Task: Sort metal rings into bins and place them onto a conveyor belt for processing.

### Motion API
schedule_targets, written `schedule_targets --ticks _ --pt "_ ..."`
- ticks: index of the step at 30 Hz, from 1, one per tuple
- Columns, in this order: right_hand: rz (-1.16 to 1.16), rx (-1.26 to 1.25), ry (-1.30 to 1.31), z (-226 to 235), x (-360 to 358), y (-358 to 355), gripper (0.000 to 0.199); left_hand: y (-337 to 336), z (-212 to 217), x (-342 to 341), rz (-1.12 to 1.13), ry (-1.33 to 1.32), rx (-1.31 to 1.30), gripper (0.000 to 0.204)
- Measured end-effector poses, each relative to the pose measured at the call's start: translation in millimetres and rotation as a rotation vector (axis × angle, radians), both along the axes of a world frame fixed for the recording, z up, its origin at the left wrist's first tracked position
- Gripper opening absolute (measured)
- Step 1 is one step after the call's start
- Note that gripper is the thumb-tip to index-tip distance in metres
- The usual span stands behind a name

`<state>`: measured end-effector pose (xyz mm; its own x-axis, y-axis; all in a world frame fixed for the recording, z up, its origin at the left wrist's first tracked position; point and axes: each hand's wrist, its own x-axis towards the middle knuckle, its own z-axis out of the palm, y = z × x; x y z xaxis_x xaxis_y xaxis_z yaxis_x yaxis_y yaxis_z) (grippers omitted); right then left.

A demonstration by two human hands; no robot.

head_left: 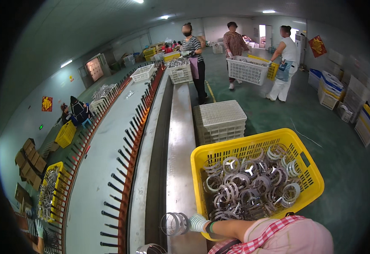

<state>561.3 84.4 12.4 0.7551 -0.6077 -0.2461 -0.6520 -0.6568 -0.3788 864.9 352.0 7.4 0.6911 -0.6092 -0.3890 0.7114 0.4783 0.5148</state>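
From my head camera, I see my left hand (198,223) in a pale glove with green stripes, low in the view. It is drawn in narrow on the right side of a metal ring piece (178,223), holding it by that edge; just how each finger bends is hidden. The piece, several thin silvery rings one behind another, is directly left of my glove, over the metal ledge (180,139) and the edge of the dark trough (156,186). A dark band (208,228) circles my wrist. My right hand is outside this view, so I cannot tell its state.

Lower and to the left of my hand, a second ring piece (150,249) is cut off by the bottom edge. Right of my hand and just beyond it stands a yellow crate (314,186), heaped with similar ring pieces (240,182); my forearm (229,229) passes across its near side.

Farther left of my hand, past the trough, dark pegs (116,188) line an orange-red rail (130,186) beside a long pale surface (102,144). Well ahead of my hand, past the crate's far left corner, is a stack of white crates (221,116). Well to the left, across the pale surface, shows a co-worker's gloved hand (39,227).
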Motion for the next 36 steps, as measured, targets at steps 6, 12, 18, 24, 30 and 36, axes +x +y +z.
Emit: schedule_targets --ticks 6,12,18,24,30,36 --pt "-0.054 0.014 -0.005 -13.3 3.0 15.6 0.028 -7.6 -9.0 14.8 -0.362 -0.730 0.532 0.042" --pt "-0.007 -0.034 -0.022 -13.6 7.7 37.9 0.026 -0.6 -1.6 16.4 -0.374 -0.849 0.599 0.041" --pt "0.020 -0.055 -0.014 -0.9 6.7 54.8 0.023 17.1 11.6 9.9 -0.363 -0.961 0.687 0.039" --pt "-0.010 -0.019 -0.009 8.8 11.0 71.7 0.023 42.7 30.0 -0.9 -0.344 -1.071 0.789 0.038" --pt "-0.001 -0.044 -0.026 -7.6 16.8 82.5 0.024 51.8 32.6 -9.5 -0.338 -1.085 0.807 0.037" --pt "-0.009 -0.033 -0.050 -12.8 17.9 97.2 0.024 66.6 25.5 -8.4 -0.311 -1.044 0.788 0.037"
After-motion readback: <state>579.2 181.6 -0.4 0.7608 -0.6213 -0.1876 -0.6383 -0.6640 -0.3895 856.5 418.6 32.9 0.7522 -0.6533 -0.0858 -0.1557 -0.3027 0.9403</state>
